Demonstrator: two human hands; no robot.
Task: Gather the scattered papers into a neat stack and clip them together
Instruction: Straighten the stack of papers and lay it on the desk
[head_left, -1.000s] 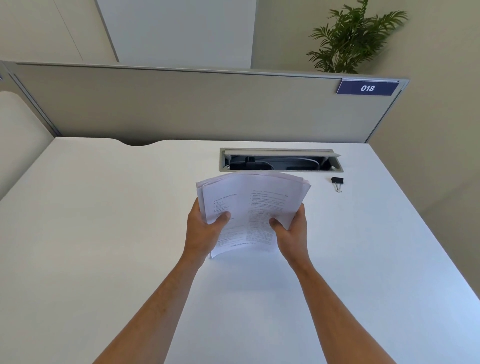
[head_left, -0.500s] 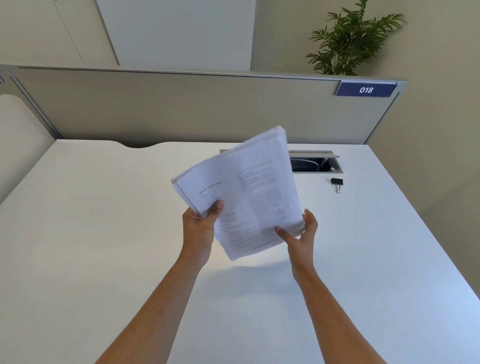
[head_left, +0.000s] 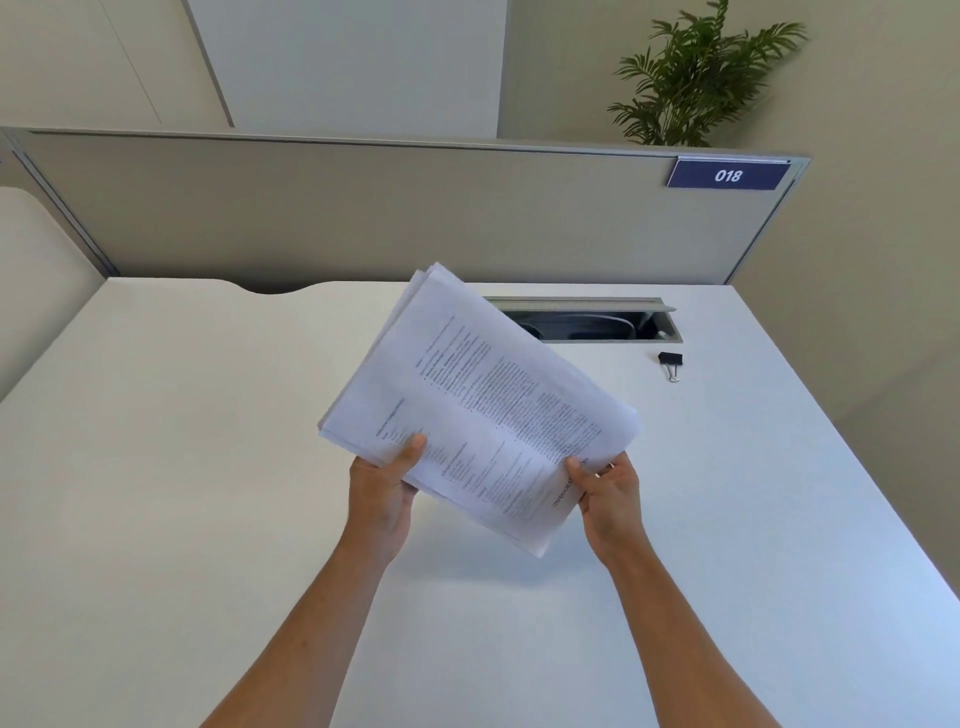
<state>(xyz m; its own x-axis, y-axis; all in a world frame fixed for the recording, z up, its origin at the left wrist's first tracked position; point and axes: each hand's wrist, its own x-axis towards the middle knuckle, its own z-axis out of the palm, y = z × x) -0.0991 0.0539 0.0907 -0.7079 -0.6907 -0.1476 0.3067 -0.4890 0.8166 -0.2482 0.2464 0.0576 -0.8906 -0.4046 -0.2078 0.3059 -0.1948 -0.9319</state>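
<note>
White papers (head_left: 483, 415), all in one bunch, being held up in the air above the desk (head_left: 182, 467), tilted to one side. Left hand (head_left: 382, 491) pinching the near left edge, thumb on top of the page, the other fingers hidden under it. Right hand (head_left: 608, 499) pinching the near right corner the same way, thumb on the print. No loose pages showing anywhere on the desk, so probably all picked up already.

Not yet lying neat: page edges fanning out a little at the far corner and along the left side. Likely squaring the bunch up now. Best done by loosening both pinches a bit, standing the bunch on its long edge, and tapping it softly on the desk until the pages drop level. Then turning it and tapping the short edge too. Gripping too hard keeps the pages from sliding; letting go too much lets them spill out.

Black clip (head_left: 670, 361) lying on the desk, well apart from the papers, to the far right, just in front of the open cable slot (head_left: 587, 319). Not touched yet. Good to keep one hand pinching the tidy corner while reaching for the clip with the other.
</note>
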